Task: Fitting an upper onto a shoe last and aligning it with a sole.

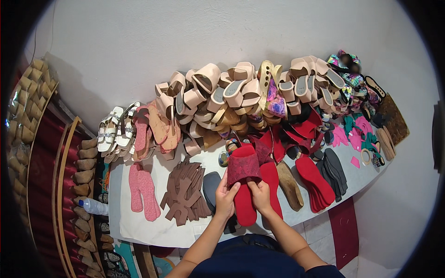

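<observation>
Between both hands, above the table's front edge, is a red slipper (245, 208) with a wide dark red patterned strap. My left hand (225, 198) grips the strap's left side, its thumb toward the middle. Closed on the strap's near edge and right side is my right hand (260, 193). Another red slipper (270, 180) with a similar strap lies just beyond my right hand, partly covered. A brown wooden shoe last (290, 186) rests to its right. Left of my left hand a dark grey sole (211, 185) is partly hidden.
On the table (185, 238) lie stacked brown cut-outs (185, 194), pink soles (144, 192), red soles (314, 185) and dark grey soles (333, 171). Beige heeled sandals (236, 90) are piled along the wall. A plastic bottle (94, 206) and racks of wooden lasts (84, 164) stand left.
</observation>
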`<state>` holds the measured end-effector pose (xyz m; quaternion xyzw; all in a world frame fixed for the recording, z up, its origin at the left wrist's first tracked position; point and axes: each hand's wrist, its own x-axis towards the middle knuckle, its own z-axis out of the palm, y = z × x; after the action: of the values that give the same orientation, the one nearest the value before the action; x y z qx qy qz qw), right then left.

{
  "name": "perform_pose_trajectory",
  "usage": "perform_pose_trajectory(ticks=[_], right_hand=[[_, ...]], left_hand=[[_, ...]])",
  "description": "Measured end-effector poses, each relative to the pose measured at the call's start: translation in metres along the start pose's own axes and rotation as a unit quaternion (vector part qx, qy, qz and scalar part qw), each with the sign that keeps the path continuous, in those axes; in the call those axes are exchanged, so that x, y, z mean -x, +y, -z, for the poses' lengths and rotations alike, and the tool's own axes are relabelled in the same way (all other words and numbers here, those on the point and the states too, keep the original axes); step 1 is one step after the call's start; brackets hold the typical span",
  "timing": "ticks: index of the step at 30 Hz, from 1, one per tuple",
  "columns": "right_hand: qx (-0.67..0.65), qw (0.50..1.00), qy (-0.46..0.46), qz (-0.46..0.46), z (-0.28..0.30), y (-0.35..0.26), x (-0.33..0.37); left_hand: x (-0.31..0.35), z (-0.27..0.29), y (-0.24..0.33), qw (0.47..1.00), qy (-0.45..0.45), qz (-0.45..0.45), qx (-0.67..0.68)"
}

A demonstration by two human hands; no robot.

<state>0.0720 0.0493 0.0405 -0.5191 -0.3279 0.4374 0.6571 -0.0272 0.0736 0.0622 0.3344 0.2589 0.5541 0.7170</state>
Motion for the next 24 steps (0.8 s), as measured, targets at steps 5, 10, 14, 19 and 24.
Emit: perform_pose_trajectory(ticks=[5,10,14,19,24], right_hand=[[0.002,1.0,0.011,0.014,0.003,0.014,0.002],[0.083,0.996,-0.032,-0.024,0.009,-0.003,-0.004],[0.486,0.863,-0.117,0.069,0.019,-0.009,-0.012],[0.24,0.958,-0.154,0.006,0.014,-0.013,-0.011],[0.086,0.993,-0.087,0.007,0.023,0.018,-0.015]], left_hand=[[-0.004,0.01,-0.012,0.999,0.007,0.048,0.003],[-0.009,0.018,-0.007,0.992,-0.016,0.091,0.08],[-0.011,0.027,-0.012,0.991,-0.017,0.1,0.081],[-0.009,0.028,-0.013,0.982,-0.025,0.125,0.142],[-0.007,0.008,-0.003,0.987,-0.034,0.128,0.089]])
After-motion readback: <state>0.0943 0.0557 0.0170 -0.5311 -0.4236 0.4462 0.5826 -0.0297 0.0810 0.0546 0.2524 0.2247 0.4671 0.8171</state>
